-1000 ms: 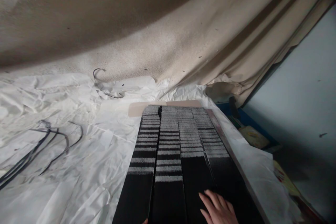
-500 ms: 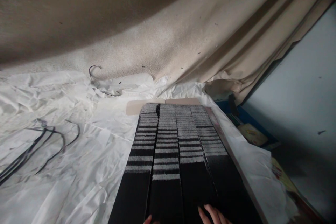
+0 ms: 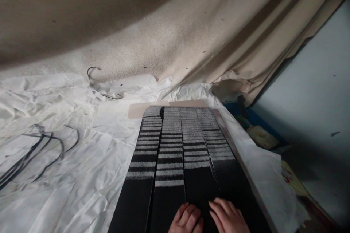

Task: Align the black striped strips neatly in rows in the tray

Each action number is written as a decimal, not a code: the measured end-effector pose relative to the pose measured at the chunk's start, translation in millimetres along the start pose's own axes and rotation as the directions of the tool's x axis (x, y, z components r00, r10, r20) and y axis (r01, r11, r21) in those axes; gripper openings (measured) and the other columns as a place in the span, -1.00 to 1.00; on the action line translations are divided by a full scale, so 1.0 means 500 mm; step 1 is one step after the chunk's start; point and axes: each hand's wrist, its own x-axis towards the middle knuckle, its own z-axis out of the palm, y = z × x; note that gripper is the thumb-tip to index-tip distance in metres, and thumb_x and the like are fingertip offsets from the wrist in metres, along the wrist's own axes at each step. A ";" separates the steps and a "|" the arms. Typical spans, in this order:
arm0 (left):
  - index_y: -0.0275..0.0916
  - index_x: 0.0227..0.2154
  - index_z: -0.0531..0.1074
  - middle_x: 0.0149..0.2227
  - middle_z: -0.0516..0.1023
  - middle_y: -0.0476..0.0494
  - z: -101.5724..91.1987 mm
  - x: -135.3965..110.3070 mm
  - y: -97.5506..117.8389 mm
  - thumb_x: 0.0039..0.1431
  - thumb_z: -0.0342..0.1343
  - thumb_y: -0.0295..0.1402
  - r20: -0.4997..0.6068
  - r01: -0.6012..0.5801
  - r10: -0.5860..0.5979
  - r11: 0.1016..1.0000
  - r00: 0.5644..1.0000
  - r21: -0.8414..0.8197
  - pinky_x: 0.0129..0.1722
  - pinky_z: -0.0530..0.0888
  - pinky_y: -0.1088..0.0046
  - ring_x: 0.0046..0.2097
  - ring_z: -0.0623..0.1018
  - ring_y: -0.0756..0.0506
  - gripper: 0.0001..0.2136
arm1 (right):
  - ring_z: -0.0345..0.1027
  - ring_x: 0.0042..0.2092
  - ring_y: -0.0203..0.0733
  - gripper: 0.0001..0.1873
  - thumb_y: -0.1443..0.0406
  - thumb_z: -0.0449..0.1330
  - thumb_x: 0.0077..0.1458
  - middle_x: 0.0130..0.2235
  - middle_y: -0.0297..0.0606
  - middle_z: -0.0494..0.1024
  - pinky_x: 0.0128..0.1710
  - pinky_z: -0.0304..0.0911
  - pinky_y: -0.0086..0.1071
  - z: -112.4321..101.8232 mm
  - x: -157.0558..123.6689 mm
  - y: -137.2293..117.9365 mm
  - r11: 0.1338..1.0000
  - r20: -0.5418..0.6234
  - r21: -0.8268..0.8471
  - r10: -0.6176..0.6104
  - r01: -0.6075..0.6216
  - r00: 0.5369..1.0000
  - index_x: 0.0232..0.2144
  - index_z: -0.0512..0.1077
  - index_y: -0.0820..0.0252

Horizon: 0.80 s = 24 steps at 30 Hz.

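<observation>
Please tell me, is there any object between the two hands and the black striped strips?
Nothing visible does: the left hand and right hand are at the plain part of the black striped strips. The loose dark cords lie apart, on the white sheet.

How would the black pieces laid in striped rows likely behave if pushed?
The black pieces would probably slide over one another, since their grey bands step back like overlapping edges. Each is likely thin and fairly light, as the far bands sit very close together. Rolling seems unlikely, because they lie flat.
</observation>
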 end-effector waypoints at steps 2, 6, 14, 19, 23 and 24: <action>-0.16 -0.32 0.49 -0.24 0.54 0.03 0.000 0.002 -0.001 0.31 -0.03 -0.47 -0.021 -0.007 0.007 1.000 1.000 -0.006 0.27 0.21 0.36 -0.10 0.52 0.02 -0.80 | 0.45 -0.08 -0.18 -0.76 0.32 0.15 0.20 -0.08 -0.30 0.57 -0.17 0.32 -0.33 -0.029 0.077 0.025 0.992 0.012 0.048 0.116 -0.117 0.993 -0.07 0.45 -0.01; -0.15 -0.38 0.49 -0.30 0.54 0.07 0.008 0.016 0.000 0.28 -0.01 -0.48 -0.070 -0.005 0.005 1.000 0.998 0.002 0.27 0.22 0.38 -0.16 0.53 0.04 -0.80 | 0.39 -0.04 -0.12 -0.72 0.38 0.22 0.15 -0.05 -0.27 0.52 -0.10 0.26 -0.23 -0.035 0.209 0.057 0.981 0.092 0.099 0.159 -0.168 0.983 -0.07 0.43 0.06; -0.12 -0.39 0.48 -0.32 0.54 0.11 0.020 0.011 0.001 0.28 0.01 -0.46 -0.092 0.031 -0.030 1.000 0.995 0.002 0.23 0.27 0.41 -0.21 0.54 0.06 -0.80 | 0.32 -0.12 -0.08 -0.80 0.35 0.37 0.00 -0.25 -0.35 0.48 -0.16 0.14 -0.21 -0.024 0.276 0.080 0.993 0.220 0.049 0.098 -0.111 0.971 -0.32 0.43 0.10; -0.12 -0.42 0.47 -0.34 0.53 0.12 0.016 0.008 0.000 0.29 0.00 -0.46 -0.109 0.056 -0.056 0.998 0.992 -0.009 0.22 0.27 0.43 -0.22 0.54 0.06 -0.78 | 0.30 -0.13 -0.12 -0.71 0.33 0.45 -0.11 -0.26 -0.38 0.47 -0.18 0.07 -0.26 -0.036 0.298 0.086 0.991 0.265 0.110 0.041 -0.073 0.963 -0.39 0.40 0.10; -0.11 -0.35 0.47 -0.31 0.54 0.10 0.013 -0.004 -0.003 0.29 0.04 -0.42 -0.047 0.030 -0.031 1.000 0.998 -0.002 0.21 0.31 0.42 -0.18 0.55 0.05 -0.85 | 0.28 -0.17 -0.18 -0.70 0.38 0.42 -0.09 -0.30 -0.42 0.47 -0.19 0.03 -0.30 -0.046 0.310 0.091 0.984 0.311 0.171 -0.007 -0.049 0.951 -0.39 0.35 0.11; -0.11 -0.34 0.47 -0.30 0.54 0.10 0.014 -0.009 -0.004 0.28 0.05 -0.41 -0.036 0.020 -0.019 1.000 0.999 0.007 0.21 0.31 0.41 -0.18 0.55 0.05 -0.88 | 0.27 -0.18 -0.19 -0.69 0.39 0.42 -0.09 -0.31 -0.44 0.47 -0.19 0.02 -0.31 -0.048 0.313 0.092 0.982 0.321 0.187 -0.022 -0.040 0.947 -0.40 0.34 0.12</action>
